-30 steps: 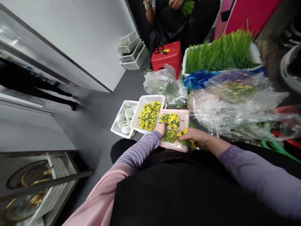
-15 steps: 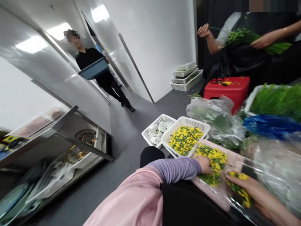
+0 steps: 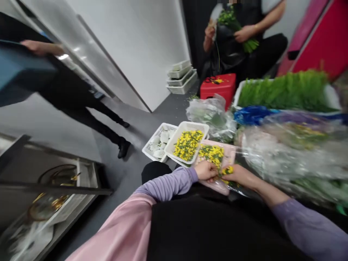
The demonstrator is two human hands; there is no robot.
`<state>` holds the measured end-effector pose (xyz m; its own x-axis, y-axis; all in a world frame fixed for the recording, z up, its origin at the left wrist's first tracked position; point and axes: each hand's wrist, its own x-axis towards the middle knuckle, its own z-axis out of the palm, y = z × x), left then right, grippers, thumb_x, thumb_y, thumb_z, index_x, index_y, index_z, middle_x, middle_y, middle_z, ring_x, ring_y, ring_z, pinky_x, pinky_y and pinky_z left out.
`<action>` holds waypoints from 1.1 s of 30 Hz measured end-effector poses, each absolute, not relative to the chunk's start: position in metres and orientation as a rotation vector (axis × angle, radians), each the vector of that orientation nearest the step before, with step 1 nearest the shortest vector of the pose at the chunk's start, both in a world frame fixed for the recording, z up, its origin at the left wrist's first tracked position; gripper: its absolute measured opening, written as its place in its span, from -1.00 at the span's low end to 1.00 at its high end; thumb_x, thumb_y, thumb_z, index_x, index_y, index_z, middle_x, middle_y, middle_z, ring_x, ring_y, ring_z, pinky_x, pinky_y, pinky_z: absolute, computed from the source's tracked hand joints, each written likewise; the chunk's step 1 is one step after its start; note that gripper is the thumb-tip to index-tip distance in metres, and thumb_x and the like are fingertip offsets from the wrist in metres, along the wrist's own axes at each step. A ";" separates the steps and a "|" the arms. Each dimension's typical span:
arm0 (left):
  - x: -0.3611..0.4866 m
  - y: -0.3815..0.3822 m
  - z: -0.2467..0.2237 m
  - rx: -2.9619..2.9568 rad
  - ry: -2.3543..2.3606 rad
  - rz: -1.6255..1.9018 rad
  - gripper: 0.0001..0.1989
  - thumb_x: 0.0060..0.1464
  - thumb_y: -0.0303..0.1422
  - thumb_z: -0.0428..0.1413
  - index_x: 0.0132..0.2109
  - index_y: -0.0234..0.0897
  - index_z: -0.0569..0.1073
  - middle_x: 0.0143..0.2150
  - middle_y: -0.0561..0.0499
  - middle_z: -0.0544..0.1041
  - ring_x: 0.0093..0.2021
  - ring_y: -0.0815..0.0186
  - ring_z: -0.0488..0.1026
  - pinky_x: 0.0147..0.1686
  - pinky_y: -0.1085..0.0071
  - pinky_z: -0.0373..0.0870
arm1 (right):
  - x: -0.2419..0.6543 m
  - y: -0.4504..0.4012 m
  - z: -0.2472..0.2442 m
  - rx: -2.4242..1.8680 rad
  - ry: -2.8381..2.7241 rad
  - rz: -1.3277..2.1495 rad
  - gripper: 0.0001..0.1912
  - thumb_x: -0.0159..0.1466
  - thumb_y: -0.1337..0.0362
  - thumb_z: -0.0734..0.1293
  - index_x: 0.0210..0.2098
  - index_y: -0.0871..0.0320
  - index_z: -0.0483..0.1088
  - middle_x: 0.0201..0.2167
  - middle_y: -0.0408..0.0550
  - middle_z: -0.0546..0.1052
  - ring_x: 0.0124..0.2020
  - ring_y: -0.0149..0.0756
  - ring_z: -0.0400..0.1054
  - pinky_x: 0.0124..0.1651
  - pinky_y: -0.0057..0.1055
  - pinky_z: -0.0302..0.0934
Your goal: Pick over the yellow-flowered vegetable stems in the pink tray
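Yellow flowers (image 3: 212, 154) are lying loose with green bits on a pink tray (image 3: 230, 151), which is sitting right by the black apron (image 3: 217, 228), kinda low and central. My right hand (image 3: 241, 175) is gripping a small bunch (image 3: 227, 170) of the same stuff over the tray's right side, thumb on top. My left hand (image 3: 206, 170) is reaching in from the other side, fingers curling closed at the near edge of the flowers, and honestly I can't tell if they're pinching anything. Just left of the tray, a white basket (image 3: 176, 134) is holding a bigger yellow pile, and it's overlapping a second basket (image 3: 148, 146) where some netted pieces (image 3: 164, 137) are sitting. Clear bags (image 3: 272, 152) are spreading out on the right, with a blue bag (image 3: 251, 115) lying behind them. Further back, a long tub (image 3: 239, 98) is holding upright greens (image 3: 285, 90), and a red box (image 3: 228, 87) is carrying dark scissors (image 3: 212, 80) plus yellow scraps. Behind that box, somebody's hand (image 3: 244, 33) is gripping a leafy bundle (image 3: 250, 45). Stacked baskets (image 3: 181, 87) are standing by the wall, and over on the far left a person in black (image 3: 78, 105) is carrying a blue-grey bin (image 3: 24, 69), cut off by the view.
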<state>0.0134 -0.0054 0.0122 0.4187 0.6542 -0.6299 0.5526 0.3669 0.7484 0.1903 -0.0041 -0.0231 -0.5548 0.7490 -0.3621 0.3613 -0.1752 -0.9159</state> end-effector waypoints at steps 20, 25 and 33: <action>0.029 0.070 -0.090 1.588 1.977 -0.032 -0.71 -0.11 -0.24 0.10 -0.26 -0.36 0.38 -0.24 -0.17 0.48 -0.21 0.24 0.41 -0.23 0.40 0.29 | 0.197 0.017 -0.010 -1.206 -0.384 1.953 -0.80 -0.06 0.37 0.39 -0.40 0.21 0.38 -0.50 -0.03 0.52 -0.50 -0.27 0.40 -0.34 -0.33 0.30; 0.025 0.063 -0.085 1.372 1.862 0.013 -0.81 -0.04 -0.28 0.05 -0.36 -0.35 0.34 -0.53 -0.03 0.44 -0.48 0.35 0.41 -0.43 0.46 0.33 | 0.198 0.019 -0.012 -1.214 -0.333 1.934 -0.83 -0.06 0.40 0.38 -0.42 0.22 0.37 -0.56 -0.08 0.51 -0.59 -0.35 0.36 -0.46 -0.41 0.28; 0.000 0.028 -0.038 1.057 1.428 0.349 -0.82 -0.02 -0.31 0.05 -0.41 -0.36 0.27 -0.59 0.12 0.35 -0.70 0.55 0.25 -0.68 0.59 0.23 | 0.192 0.011 -0.022 -1.369 -0.482 1.914 -0.72 -0.17 0.41 0.43 -0.40 0.26 0.44 -0.51 -0.03 0.53 -0.49 -0.29 0.39 -0.40 -0.41 0.27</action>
